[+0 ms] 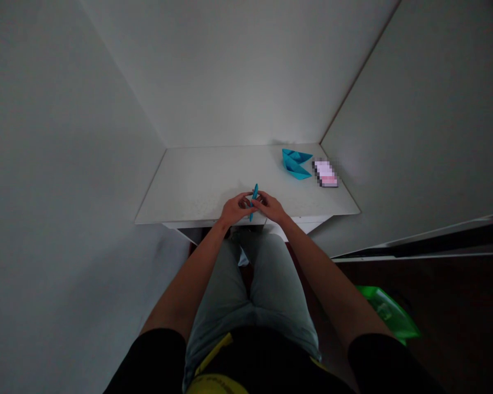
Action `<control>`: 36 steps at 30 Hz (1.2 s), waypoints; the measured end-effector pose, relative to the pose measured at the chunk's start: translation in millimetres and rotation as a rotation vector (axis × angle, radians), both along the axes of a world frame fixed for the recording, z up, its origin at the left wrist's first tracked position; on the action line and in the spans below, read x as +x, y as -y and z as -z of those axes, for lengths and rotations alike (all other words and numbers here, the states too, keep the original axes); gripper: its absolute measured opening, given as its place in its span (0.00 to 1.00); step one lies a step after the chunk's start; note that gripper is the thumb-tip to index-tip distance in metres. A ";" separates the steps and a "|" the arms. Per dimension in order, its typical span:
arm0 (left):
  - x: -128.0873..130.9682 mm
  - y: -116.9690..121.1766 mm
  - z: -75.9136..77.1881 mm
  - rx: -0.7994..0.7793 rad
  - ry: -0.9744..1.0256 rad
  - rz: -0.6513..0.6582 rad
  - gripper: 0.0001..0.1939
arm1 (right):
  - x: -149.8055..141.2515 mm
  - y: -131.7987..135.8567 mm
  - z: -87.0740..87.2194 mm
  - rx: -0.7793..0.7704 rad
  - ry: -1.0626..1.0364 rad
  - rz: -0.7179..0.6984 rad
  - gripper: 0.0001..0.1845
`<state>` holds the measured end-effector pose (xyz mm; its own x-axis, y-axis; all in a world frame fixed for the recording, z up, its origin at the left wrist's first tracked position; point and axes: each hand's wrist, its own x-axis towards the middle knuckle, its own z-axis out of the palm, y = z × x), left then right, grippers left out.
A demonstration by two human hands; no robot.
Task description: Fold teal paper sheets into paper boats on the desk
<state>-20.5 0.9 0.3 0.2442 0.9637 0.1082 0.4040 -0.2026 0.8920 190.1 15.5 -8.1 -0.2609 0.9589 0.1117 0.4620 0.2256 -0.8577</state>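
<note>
Both hands meet over the front edge of a white desk, pinching one piece of folded blue paper point(255, 191) that stands edge-on between them. My left hand point(235, 209) grips it from the left side, fingers curled. From the right, my right hand point(271, 208) closes on the same paper with thumb and fingers. The fold's exact shape is hard to make out from this angle. Further back on the desk, to the right, lie blue folded paper boats point(296, 164), close together.
A phone point(325, 173), blurred out, lies at the right of the white desk point(193, 180). Walls enclose the desk at the back and both sides. On the dark floor at lower right is a shiny green plastic object point(388, 312), perhaps a bag.
</note>
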 end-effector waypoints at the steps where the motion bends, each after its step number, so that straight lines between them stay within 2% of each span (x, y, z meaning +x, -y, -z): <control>1: -0.4 -0.4 -0.1 -0.004 0.005 0.011 0.34 | 0.4 0.6 -0.5 -0.003 0.002 -0.005 0.28; 7: -1.4 -0.8 -1.6 -0.019 -0.034 0.026 0.34 | 2.7 1.6 0.1 0.012 0.011 -0.021 0.25; 13: -0.7 0.1 -3.3 -0.023 -0.096 0.010 0.32 | 3.5 2.0 -0.9 -0.005 0.057 0.002 0.31; 19: -1.0 -0.8 -2.0 -0.016 -0.089 0.002 0.30 | 5.0 0.6 1.1 -0.001 0.052 0.015 0.31; 27: -0.4 -1.1 0.1 -0.002 -0.125 -0.025 0.27 | 4.8 0.6 2.6 0.003 0.026 -0.031 0.36; 36: 1.4 0.6 -2.5 0.014 -0.143 -0.040 0.27 | 4.6 -1.0 4.3 0.009 0.033 -0.032 0.31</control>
